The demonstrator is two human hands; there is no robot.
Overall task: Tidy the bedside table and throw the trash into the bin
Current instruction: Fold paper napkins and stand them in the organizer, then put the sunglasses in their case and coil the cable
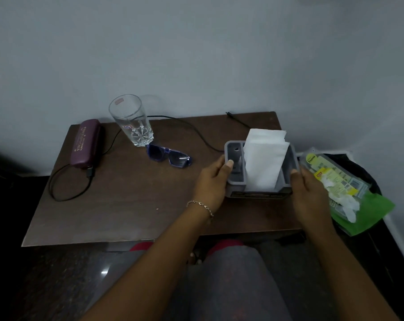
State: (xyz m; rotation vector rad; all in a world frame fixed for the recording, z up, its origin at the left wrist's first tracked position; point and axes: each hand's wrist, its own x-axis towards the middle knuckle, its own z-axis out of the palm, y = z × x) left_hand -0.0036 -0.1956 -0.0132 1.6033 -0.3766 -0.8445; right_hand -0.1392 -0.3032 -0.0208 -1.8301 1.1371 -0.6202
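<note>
A grey tissue holder (234,180) with white tissues (263,158) standing in it sits at the right of the brown bedside table (126,205). My left hand (212,179) grips its left wall, thumb over the rim. My right hand (310,193) grips its right wall. Beyond the table's right edge a black bin (367,174) holds green and yellow wrappers (335,181) and crumpled white paper (349,205).
On the table stand an empty cut glass (132,121), blue sunglasses (169,155) in front of it, a purple glasses case (86,143) at far left, and a black cable (64,184) looping across the back. The wall is right behind.
</note>
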